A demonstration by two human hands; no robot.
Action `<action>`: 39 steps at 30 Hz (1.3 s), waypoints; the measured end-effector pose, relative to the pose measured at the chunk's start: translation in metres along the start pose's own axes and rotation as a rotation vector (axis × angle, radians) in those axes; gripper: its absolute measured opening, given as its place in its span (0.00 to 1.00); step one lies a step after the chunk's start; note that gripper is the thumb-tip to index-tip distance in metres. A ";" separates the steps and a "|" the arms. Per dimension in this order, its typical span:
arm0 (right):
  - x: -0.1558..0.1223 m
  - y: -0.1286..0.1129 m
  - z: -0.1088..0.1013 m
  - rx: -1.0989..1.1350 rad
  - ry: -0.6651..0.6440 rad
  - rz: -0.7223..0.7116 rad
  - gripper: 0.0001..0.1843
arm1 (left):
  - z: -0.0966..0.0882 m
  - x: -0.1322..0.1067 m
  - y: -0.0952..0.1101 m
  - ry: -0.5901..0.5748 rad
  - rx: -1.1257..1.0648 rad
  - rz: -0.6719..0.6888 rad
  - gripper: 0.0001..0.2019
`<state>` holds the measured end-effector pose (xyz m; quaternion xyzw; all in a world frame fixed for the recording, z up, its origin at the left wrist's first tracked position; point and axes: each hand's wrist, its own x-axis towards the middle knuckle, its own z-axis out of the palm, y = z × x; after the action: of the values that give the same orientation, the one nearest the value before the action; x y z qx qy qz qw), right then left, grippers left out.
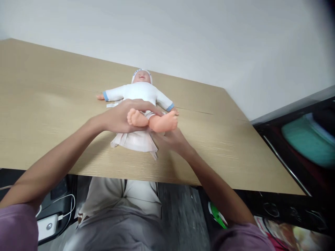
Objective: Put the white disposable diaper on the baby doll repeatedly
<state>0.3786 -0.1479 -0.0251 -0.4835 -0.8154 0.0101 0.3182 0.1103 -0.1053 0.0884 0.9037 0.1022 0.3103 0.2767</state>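
A baby doll [140, 92] in a white top and cap lies on its back on the wooden table [52, 115], head toward the wall. My left hand [119, 116] is wrapped round the doll's bare legs and holds them raised, feet [154, 120] pointing at me. My right hand [171, 139] lies below the doll's feet at the edge of a pale pink cloth [134, 141] spread under the doll's bottom; its fingers are hidden behind the legs.
A white wall [183, 35] runs behind the table. A dark cabinet with a teal object [306, 139] stands to the right. Under the table's near edge are my lap, a white charger with cables [48, 225] and floor clutter at the lower right.
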 end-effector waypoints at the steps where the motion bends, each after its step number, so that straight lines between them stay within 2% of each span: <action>1: -0.008 -0.009 -0.007 0.017 0.021 -0.002 0.36 | 0.004 -0.005 -0.001 -0.011 0.011 0.013 0.18; 4: -0.020 -0.035 -0.022 0.088 0.054 -0.046 0.46 | 0.013 -0.018 -0.004 -0.057 0.033 0.024 0.18; 7: -0.017 -0.046 -0.030 0.137 0.010 -0.172 0.38 | 0.015 -0.035 -0.005 -0.075 0.074 -0.048 0.21; 10: -0.018 -0.032 -0.032 0.120 -0.086 -0.244 0.31 | 0.007 -0.061 -0.008 -0.078 0.198 -0.116 0.23; 14: -0.031 0.002 -0.031 0.024 -0.248 -0.245 0.29 | -0.012 -0.104 -0.019 -0.095 0.349 -0.126 0.21; 16: -0.038 0.014 -0.028 0.011 -0.272 -0.269 0.28 | -0.018 -0.122 -0.026 -0.134 0.376 -0.149 0.22; 19: -0.042 0.023 -0.020 0.009 -0.283 -0.306 0.26 | -0.017 -0.136 -0.034 -0.205 0.407 -0.202 0.25; 24: -0.040 0.032 -0.021 0.069 -0.300 -0.317 0.23 | -0.010 -0.139 -0.038 -0.265 0.433 -0.167 0.27; 27: -0.035 0.039 -0.033 0.219 -0.308 -0.342 0.25 | -0.011 -0.136 -0.034 -0.307 0.421 -0.200 0.26; 30: -0.030 0.033 -0.045 0.317 -0.333 -0.279 0.28 | -0.007 -0.130 -0.026 -0.312 0.424 -0.236 0.23; 33: -0.033 0.008 -0.044 0.207 -0.318 -0.221 0.22 | 0.009 -0.124 -0.018 -0.241 0.481 -0.285 0.23; 35: -0.041 -0.011 -0.034 0.045 -0.271 -0.214 0.35 | 0.022 -0.122 -0.015 -0.187 0.531 -0.316 0.26; 36: -0.045 -0.019 -0.027 -0.027 -0.244 -0.211 0.39 | 0.028 -0.121 -0.015 -0.169 0.551 -0.323 0.24; 37: -0.049 -0.025 -0.020 -0.082 -0.219 -0.207 0.39 | 0.032 -0.121 -0.015 -0.154 0.568 -0.328 0.21; 39: -0.053 -0.031 -0.009 -0.139 -0.171 -0.182 0.27 | 0.035 -0.118 -0.017 -0.131 0.588 -0.332 0.14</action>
<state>0.3770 -0.2092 -0.0349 -0.4256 -0.8789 -0.0340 0.2128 0.0387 -0.1491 -0.0038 0.9338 0.3150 0.1595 0.0573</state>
